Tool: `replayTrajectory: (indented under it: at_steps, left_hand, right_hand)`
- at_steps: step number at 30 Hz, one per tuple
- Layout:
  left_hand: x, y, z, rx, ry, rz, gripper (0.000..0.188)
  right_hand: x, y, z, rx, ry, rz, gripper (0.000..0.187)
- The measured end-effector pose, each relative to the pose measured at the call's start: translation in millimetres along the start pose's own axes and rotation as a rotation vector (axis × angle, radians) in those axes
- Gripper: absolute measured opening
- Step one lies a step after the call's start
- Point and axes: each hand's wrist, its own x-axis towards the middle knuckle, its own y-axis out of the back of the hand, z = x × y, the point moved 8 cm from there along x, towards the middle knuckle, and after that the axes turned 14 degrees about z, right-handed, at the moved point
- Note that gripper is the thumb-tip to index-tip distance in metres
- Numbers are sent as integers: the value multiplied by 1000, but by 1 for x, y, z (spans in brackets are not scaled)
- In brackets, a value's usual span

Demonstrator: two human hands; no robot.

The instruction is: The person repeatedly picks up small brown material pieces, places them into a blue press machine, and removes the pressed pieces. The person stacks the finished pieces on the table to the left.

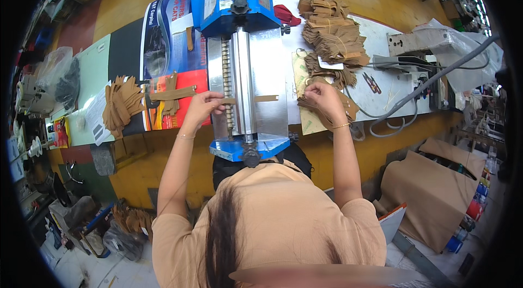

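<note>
A brown strip (267, 98) lies crosswise through a blue roller machine (239, 7), under its long silver roller (243, 81). On the roller's left side, my left hand (202, 109) has its thumb and fingers pinched at the strip's left end. To the right of the machine, my right hand (326, 103) is closed, fingertips together, over a bundle of brown strips (344, 105). Whatever those fingertips grip is too small to make out. More stacked brown strips (333, 37) lie beyond that hand. Left of the machine are other brown strips (173, 93) and a fanned bundle (122, 104).
A grey cable (430, 84) loops over the table's right side, near red-handled snips (372, 84) and a machine arm under clear plastic (436, 43). A red cloth (286, 14) lies by the roller machine. Printed sheets (169, 32) cover the table at left. Brown sheet material (427, 195) stands lower right.
</note>
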Motion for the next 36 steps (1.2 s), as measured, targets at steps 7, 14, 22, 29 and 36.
replayTrajectory:
  at_steps: [7, 14, 22, 29, 36]
  left_hand:
    - [3, 39, -7, -25, -12, 82, 20]
    - [-4, 69, -4, -79, -11, 133, 19]
    - [-6, 119, 2, -33, -35, 246, 19]
    - [20, 196, -13, 50, -37, 422, 19]
    - [49, 247, -46, 140, -45, 533, 19]
  right_hand:
    - [-4, 30, 63, -326, 94, 200, 17]
    - [-13, 22, 71, -528, 221, 339, 28]
    - [-17, 25, 65, -607, 308, 356, 24]
    - [-18, 30, 55, -533, 330, 340, 20]
    - [-15, 31, 49, -367, 301, 301, 16]
